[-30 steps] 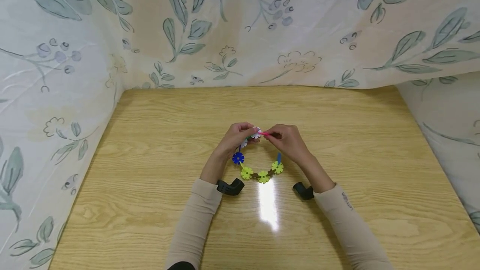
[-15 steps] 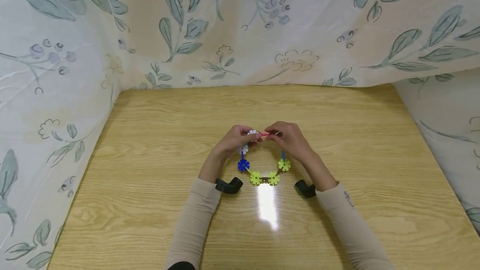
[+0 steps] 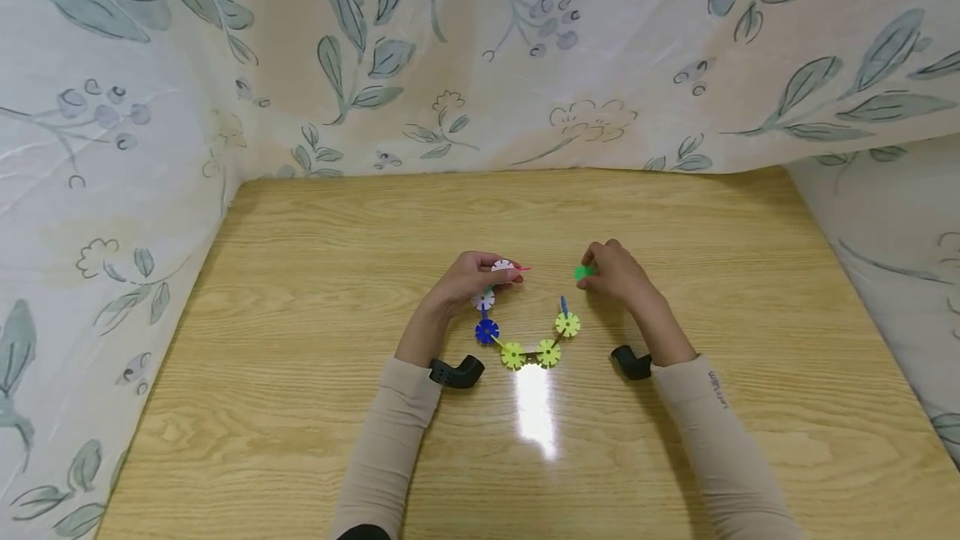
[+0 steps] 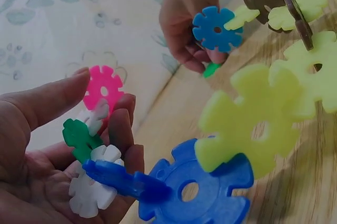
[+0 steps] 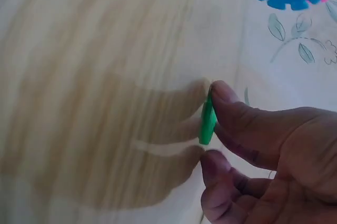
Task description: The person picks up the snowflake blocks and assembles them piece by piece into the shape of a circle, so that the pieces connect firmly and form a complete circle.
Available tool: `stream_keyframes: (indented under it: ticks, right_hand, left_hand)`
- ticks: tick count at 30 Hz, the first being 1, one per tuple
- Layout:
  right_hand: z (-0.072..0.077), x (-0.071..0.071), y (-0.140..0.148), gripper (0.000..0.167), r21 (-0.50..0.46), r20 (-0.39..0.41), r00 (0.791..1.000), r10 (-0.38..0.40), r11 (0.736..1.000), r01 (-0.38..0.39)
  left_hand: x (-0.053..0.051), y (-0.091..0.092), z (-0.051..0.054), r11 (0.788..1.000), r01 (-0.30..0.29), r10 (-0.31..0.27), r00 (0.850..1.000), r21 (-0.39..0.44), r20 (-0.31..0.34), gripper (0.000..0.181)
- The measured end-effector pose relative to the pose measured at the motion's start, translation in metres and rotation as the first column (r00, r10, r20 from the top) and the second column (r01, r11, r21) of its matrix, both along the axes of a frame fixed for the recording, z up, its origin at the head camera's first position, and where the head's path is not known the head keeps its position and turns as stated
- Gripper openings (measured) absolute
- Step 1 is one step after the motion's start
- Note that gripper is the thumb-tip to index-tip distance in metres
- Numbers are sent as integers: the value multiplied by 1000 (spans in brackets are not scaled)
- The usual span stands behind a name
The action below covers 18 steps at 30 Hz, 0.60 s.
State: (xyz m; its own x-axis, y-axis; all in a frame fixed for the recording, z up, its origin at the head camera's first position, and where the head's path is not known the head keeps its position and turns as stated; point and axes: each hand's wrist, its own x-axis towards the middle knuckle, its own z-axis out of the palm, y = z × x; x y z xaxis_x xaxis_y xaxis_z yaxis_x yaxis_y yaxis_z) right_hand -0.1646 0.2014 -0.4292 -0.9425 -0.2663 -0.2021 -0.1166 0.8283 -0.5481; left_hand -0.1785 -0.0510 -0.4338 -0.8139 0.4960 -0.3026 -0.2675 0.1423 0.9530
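Observation:
A curved chain of interlocking notched plastic discs hangs from my left hand (image 3: 468,280), which pinches it near a white disc (image 3: 502,266) and the pink end disc (image 4: 103,88). From there, a green disc (image 4: 81,139), another white one (image 3: 484,299), blue discs (image 3: 487,331) and yellow discs (image 3: 548,353) with brown links follow. The chain's other end is a light blue disc (image 4: 217,29). Over to the right, my right hand (image 3: 618,273) pinches a single green disc (image 5: 208,121) edge-on between thumb and finger, apart from the chain.
The wooden table (image 3: 337,440) lies under both hands. A leaf-patterned cloth (image 3: 480,65) stands behind it and along the sides. Black wrist devices (image 3: 457,372) sit at both cuffs. A bright reflection lies on the wood below the chain.
My right hand has drawn away to the right from the pink disc, and a green disc now shows in its fingers. My left hand stays nearly in place, still holding the chain.

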Motion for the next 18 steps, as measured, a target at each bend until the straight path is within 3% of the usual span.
stream_keyframes:
  ticks: [5,10,14,18]
  right_hand:
    - [0,-1,-6,30,-21,20,1000,-24,999,24]
    - [-3,-1,-12,16,-168,-35,998,-56,985,49]
    - [1,0,-21,15,-340,-66,992,-105,937,76]
    - [13,4,-33,16,-449,-37,992,-120,889,91]
  left_hand:
    - [0,0,0,1000,-6,6,1000,17,5,26]
    - [1,0,2,1000,-2,2,1000,22,5,26]
    - [0,0,2,1000,-5,5,1000,26,10,27]
    - [-1,1,1,1000,-12,12,1000,27,4,27]
